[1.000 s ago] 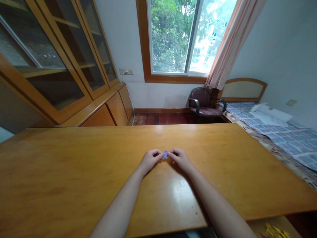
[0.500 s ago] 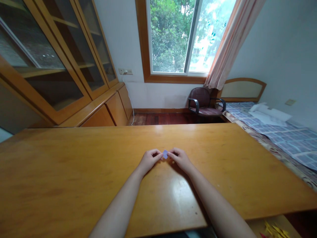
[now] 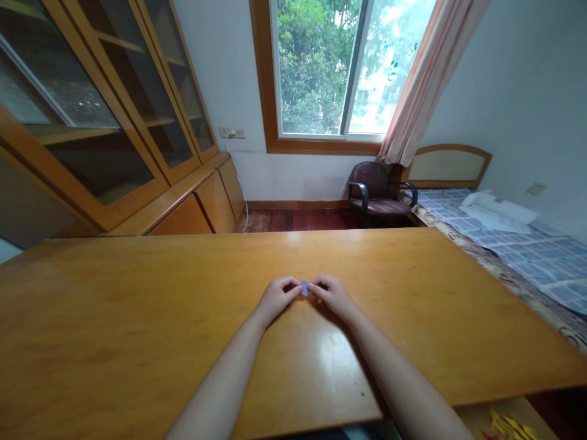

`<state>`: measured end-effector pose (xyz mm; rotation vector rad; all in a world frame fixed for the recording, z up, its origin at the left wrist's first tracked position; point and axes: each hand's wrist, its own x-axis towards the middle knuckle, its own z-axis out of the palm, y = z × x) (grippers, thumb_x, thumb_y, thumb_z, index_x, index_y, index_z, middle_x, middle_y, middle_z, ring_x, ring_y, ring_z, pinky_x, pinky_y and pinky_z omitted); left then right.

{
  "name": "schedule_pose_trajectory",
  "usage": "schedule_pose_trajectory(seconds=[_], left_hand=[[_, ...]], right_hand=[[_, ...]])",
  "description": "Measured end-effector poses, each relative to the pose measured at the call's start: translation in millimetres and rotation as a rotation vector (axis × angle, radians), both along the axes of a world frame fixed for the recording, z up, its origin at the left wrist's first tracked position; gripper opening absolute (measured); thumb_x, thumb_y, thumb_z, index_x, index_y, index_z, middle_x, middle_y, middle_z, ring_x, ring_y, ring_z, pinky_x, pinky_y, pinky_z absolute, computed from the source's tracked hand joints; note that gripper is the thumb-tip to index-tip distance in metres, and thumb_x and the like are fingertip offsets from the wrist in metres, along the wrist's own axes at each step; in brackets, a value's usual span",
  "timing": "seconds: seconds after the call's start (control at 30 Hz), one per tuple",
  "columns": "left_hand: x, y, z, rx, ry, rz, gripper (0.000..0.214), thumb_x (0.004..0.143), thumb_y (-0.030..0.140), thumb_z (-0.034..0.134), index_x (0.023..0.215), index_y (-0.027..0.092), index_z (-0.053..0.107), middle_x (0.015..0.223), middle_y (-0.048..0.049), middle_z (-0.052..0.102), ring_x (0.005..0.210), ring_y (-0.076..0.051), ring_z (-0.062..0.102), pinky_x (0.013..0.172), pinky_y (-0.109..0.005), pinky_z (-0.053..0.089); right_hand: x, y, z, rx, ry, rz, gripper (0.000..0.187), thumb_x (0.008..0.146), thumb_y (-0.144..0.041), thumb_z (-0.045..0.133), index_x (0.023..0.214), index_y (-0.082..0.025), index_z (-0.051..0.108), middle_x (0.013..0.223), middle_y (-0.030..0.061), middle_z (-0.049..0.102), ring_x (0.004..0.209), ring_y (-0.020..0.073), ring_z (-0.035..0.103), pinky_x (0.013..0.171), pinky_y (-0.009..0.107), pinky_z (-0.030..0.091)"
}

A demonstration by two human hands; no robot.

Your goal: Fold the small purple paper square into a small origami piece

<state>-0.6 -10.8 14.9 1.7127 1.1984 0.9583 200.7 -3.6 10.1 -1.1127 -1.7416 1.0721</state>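
Purple piece: a small bit of purple folded paper (image 3: 304, 288), apparently, between the two hands near the middle of the bench (image 3: 137, 305); whether it touches the wood or is just above it, I cannot tell.
Left hand (image 3: 278, 296): thumb and forefinger drawn together on the piece's left edge, the other fingers curled.
Right hand (image 3: 332, 294): thumb and forefinger likewise closed at the right edge, wrist angled in from the right.
Progress: the piece is in both hands and not set down; it is too small in view to show its folds, so how much is done or left on it cannot be told.
Drawer (image 3: 474, 415): below the bench's near right edge, partly cut off, with yellow pieces (image 3: 509, 425) and a bit of red (image 3: 488, 435) inside; they may be finished work of the same kind, though that is only a guess.
Writing: no brand or label can be read; a letter-like mark on the side of the bed (image 3: 550, 256) is too unclear, and the window (image 3: 316, 67) bears teal marks without legible text.
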Motion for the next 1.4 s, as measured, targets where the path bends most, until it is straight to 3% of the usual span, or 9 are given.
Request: schedule_pose_trajectory(seconds=[0.97, 1.27, 1.4], left_hand=[[2.1, -1.7, 2.1, -0.114, -0.051, -0.008, 0.026, 0.081, 0.039, 0.063, 0.071, 0.016, 0.068, 0.066, -0.0023, 0.067, 0.063, -0.016, 0.058, 0.061, -0.025, 0.042], [-2.6, 0.1, -1.8, -0.064, -0.021, 0.009, 0.023, 0.082, 0.037, 0.061, 0.071, 0.017, 0.066, 0.068, -0.0006, 0.067, 0.065, -0.015, 0.059, 0.065, -0.025, 0.043], [-3.5, 1.9, -2.7, -0.007, -0.032, 0.057, 0.022, 0.083, 0.035, 0.058, 0.070, 0.018, 0.063, 0.068, 0.0000, 0.065, 0.067, -0.015, 0.058, 0.066, -0.024, 0.044]], right_hand=[[-1.4, 0.1, -2.6, 0.030, -0.024, -0.024, 0.026, 0.087, -0.036, 0.058, 0.072, -0.017, 0.065, 0.069, 0.0011, 0.062, 0.068, 0.0152, 0.055, 0.066, 0.027, 0.041], [2.8, 4.0, -4.1, 0.026, 0.053, -0.123, 0.030, 0.089, -0.040, 0.053, 0.065, -0.021, 0.051, 0.062, -0.0010, 0.051, 0.065, 0.0157, 0.048, 0.061, 0.026, 0.037], [3.0, 3.8, -4.1, 0.002, 0.066, -0.098, 0.032, 0.088, -0.042, 0.054, 0.065, -0.020, 0.051, 0.061, -0.0010, 0.052, 0.064, 0.0153, 0.048, 0.061, 0.026, 0.038]])
